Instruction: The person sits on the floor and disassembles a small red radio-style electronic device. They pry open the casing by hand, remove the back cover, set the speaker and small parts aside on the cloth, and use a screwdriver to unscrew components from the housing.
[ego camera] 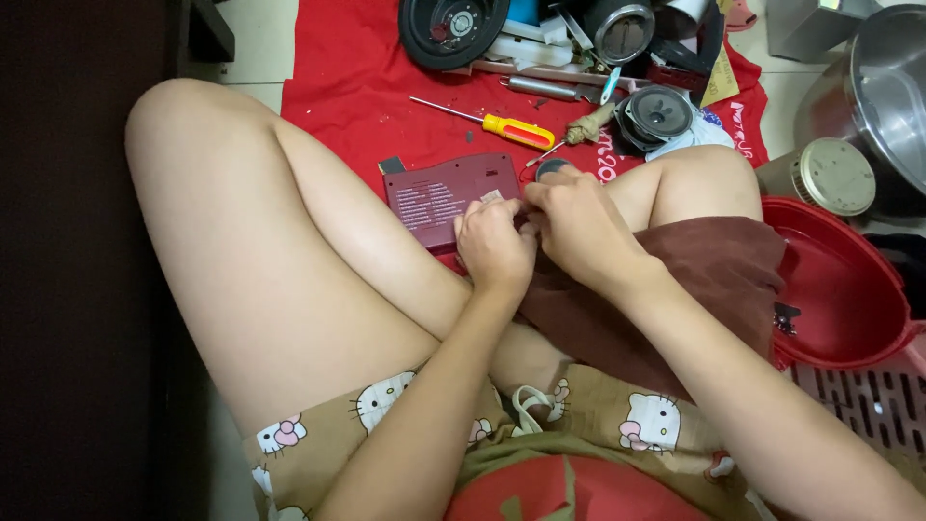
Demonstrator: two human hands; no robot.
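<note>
I sit cross-legged on the floor, looking down at my lap. My left hand (494, 243) is closed on the right edge of a dark red plastic device casing (439, 198) with a slotted back, resting between my legs. My right hand (577, 224) is pressed against the left hand, its fingers pinching something small at the casing's corner; what it grips is hidden. A small dark round part (552, 168) shows just above my right fingers. A brown cloth (675, 289) lies over my right thigh.
A red mat (347, 68) holds a yellow-handled screwdriver (502, 125), a small loudspeaker (658, 114), a black round speaker frame (451, 29) and assorted parts. To the right stand a red plastic basin (839, 289), a metal pot (887, 96) and a lidded tin (830, 176).
</note>
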